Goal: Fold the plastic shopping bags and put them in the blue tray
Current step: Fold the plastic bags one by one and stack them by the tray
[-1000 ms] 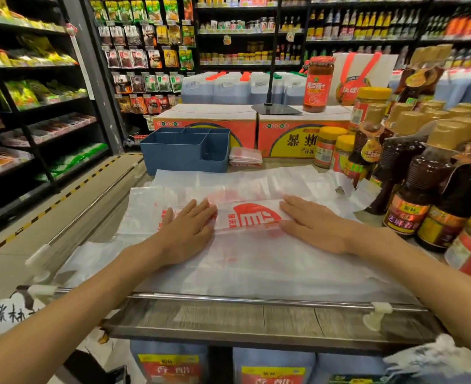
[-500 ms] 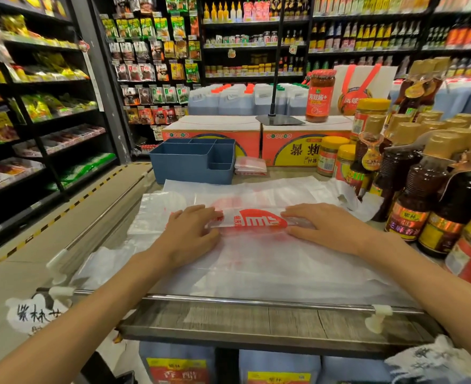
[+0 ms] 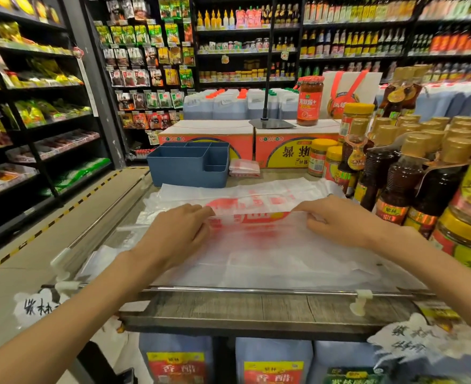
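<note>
- Head view: my left hand and right hand each pinch the folded edge of the plastic bag on the surface
- Fold only partway, I judge; tucking into the blue tray remains
- Tray compartments: contents not visible
- Folded bags lie just beside it

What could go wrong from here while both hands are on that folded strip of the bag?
1. The plastic bag is slippery and lies on more loose bags; the fold may spring open if the left hand or right hand lets go.
2. The sauce bottles stand close beside the right hand; a sideways sweep could knock them.
</note>
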